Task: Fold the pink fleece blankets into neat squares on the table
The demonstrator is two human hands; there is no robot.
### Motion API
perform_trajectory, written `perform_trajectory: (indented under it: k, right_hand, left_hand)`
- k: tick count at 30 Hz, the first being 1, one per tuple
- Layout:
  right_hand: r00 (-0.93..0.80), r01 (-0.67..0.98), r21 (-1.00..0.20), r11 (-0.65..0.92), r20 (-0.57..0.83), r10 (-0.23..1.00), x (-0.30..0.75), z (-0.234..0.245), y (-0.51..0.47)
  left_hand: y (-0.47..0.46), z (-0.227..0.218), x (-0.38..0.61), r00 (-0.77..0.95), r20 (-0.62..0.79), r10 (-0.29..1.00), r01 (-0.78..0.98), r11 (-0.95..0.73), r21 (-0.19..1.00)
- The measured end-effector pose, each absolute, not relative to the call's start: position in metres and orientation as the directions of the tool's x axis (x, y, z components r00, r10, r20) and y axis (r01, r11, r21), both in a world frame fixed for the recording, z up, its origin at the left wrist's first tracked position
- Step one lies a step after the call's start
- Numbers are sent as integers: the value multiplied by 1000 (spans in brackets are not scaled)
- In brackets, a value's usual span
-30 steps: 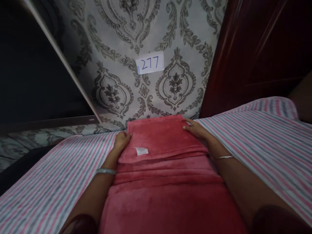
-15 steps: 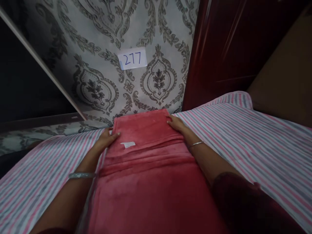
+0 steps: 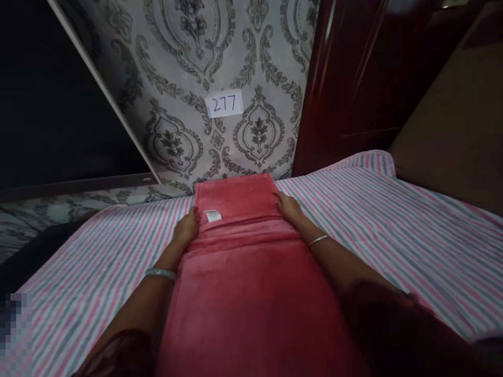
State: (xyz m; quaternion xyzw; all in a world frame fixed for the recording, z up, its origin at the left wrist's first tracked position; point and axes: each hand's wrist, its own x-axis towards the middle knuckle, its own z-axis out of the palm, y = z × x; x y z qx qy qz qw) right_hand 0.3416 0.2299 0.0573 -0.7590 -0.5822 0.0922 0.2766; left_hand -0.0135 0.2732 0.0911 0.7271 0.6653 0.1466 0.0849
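A long red plush blanket [image 3: 251, 283] lies folded in a strip down the middle of a striped bed sheet [image 3: 393, 230]. Its far end is folded back, with a small white label [image 3: 212, 215] near the left edge. My left hand [image 3: 186, 229] grips the left edge of that folded end, fingers curled round the cloth. My right hand [image 3: 288, 206] holds the right edge of the same fold, fingers bent over it. Both wrists wear a thin bangle.
Patterned grey wallpaper [image 3: 236, 63] rises behind the bed, with a paper tag reading 277 [image 3: 224, 103]. A dark red wooden panel [image 3: 353, 89] stands at the right, a brown surface [image 3: 456, 125] beyond it. A dark opening fills the left.
The folded end of the blanket has been drawn narrower and sits farther from me. Both hands have slid along its edges with it. The view has shifted slightly.
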Motion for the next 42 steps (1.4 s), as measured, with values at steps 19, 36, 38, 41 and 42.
perform_trajectory:
  k: [19, 36, 38, 41, 42]
  right_hand:
    - [48, 535, -837, 115, 167, 985, 367, 61, 89]
    - [346, 511, -859, -11, 194, 918, 356, 43, 92]
    - [342, 394, -919, -31, 114, 933, 356, 45, 86]
    - [241, 147, -987, -57, -21, 970, 353, 50, 75]
    - [198, 88, -993, -79, -61, 978, 352, 52, 72]
  left_hand:
    - [136, 87, -69, 392, 323, 861, 776, -499, 387]
    - [162, 81, -57, 206, 275, 939, 904, -290, 313]
    - [163, 84, -58, 211, 268, 940, 904, -292, 312]
    - [166, 91, -61, 218, 242, 945, 901, -291, 321]
    - [167, 94, -62, 221, 234, 947, 898, -291, 330]
